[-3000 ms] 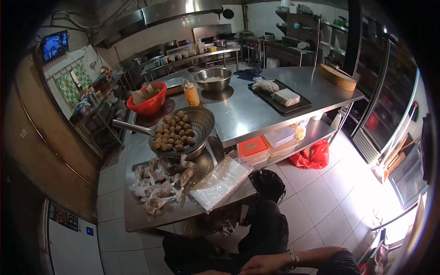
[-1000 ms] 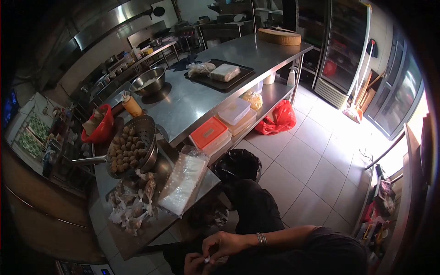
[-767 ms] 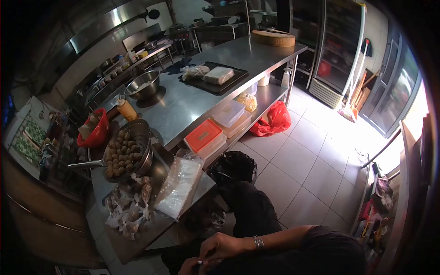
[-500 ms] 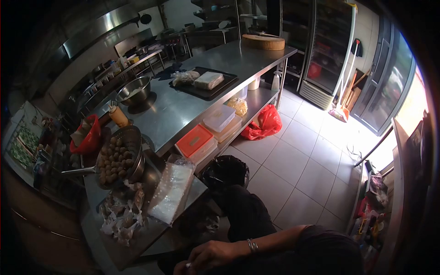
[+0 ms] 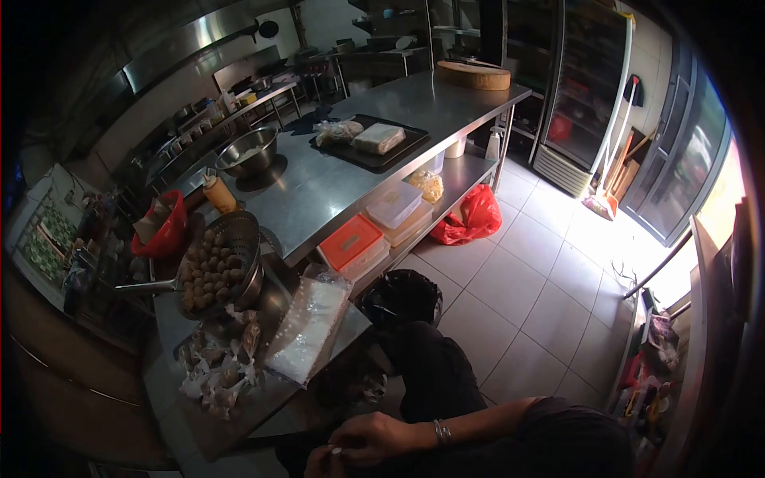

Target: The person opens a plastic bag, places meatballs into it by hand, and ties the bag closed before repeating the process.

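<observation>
My right hand (image 5: 370,438), with metal bracelets (image 5: 442,432) at the wrist, is low in the view over my dark-clothed lap. Its fingers are curled closed. Just below and to its left, part of my left hand (image 5: 319,462) shows at the bottom edge, fingers bent in against the right ones. A tiny pale spot (image 5: 336,451) lies between the fingertips; I cannot make out what it is. Nearest the hands on the steel table are a pack of clear plastic bags (image 5: 307,334) and several knotted plastic bags with brown contents (image 5: 215,374).
A perforated strainer (image 5: 251,263) full of brown balls stands by a red basket (image 5: 179,227) and a sauce bottle (image 5: 217,193). Further along are a steel bowl (image 5: 259,155) and black tray (image 5: 398,159). A black-bagged bin (image 5: 402,296) stands near my knee.
The camera view has turned slightly left, so the surroundings sit further right. My hands stay together in my lap, with the left fingers showing a little more.
</observation>
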The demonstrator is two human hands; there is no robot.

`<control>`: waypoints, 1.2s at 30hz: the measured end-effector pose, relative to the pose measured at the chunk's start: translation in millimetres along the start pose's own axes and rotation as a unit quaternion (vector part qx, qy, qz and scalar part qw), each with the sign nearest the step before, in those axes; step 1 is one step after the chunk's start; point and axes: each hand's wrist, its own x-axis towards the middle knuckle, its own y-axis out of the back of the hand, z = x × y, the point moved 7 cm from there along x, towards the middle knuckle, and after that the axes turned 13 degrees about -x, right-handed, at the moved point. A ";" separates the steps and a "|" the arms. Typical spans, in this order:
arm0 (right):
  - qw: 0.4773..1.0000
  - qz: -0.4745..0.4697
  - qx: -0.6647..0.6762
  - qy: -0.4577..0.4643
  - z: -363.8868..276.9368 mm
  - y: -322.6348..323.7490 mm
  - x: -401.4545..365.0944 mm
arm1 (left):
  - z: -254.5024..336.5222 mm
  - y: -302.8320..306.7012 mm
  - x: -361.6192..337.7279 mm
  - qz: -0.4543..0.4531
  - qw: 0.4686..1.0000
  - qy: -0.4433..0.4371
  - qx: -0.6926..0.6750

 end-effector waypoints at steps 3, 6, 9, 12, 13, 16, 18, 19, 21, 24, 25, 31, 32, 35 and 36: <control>0.997 0.055 -0.041 0.045 -4.2 -3.2 -5.5 | 1.1 0.3 -1.5 0.044 0.999 -0.028 -0.015; 0.994 0.046 -0.044 0.091 -0.5 -13.6 -10.1 | -10.1 1.1 -0.8 0.000 1.000 0.022 0.013; 0.998 -0.028 0.056 0.027 6.9 -12.7 -8.5 | -20.9 0.9 -6.8 0.020 0.994 0.097 -0.050; 0.998 -0.021 0.054 0.009 1.0 -3.1 0.7 | -11.9 -10.9 -7.9 0.014 0.986 0.070 -0.153; 0.998 -0.022 0.056 0.010 3.4 -6.3 -0.1 | -11.1 -12.0 -7.8 0.016 0.986 0.070 -0.152; 0.997 -0.022 0.073 -0.008 21.0 -16.8 -4.3 | -1.0 -12.9 -4.2 0.039 0.990 0.044 -0.130; 0.996 -0.001 0.087 -0.011 24.5 -15.9 -5.0 | 4.0 -19.6 -3.4 0.013 0.991 0.073 -0.116; 0.996 -0.007 0.090 -0.009 22.2 -14.9 -5.9 | -0.3 -18.8 -2.6 0.021 0.990 0.073 -0.115; 0.996 -0.004 0.066 -0.058 22.1 -10.9 -6.9 | 1.5 -20.1 -5.4 -0.040 0.997 -0.028 -0.056; 0.999 0.005 0.014 -0.051 19.2 -2.3 0.2 | 8.4 -37.7 -5.9 -0.093 0.936 0.070 -0.333; 0.999 0.003 0.008 -0.046 14.0 1.3 3.2 | 12.7 -35.0 -6.2 -0.069 0.939 0.064 -0.330; 0.997 0.067 -0.005 -0.028 3.3 37.1 13.8 | 17.0 -47.0 -2.6 -0.124 0.922 0.182 -0.317; 0.992 0.109 0.008 -0.056 8.7 48.1 14.9 | 24.4 -48.1 -0.5 -0.137 0.931 0.158 -0.299; 0.995 0.082 -0.058 0.008 -5.7 59.4 25.6 | 36.5 -31.3 13.4 -0.139 0.974 0.090 -0.152; 0.995 0.082 -0.057 0.010 -9.6 66.8 32.9 | 41.7 -20.2 21.3 -0.130 0.990 0.049 -0.023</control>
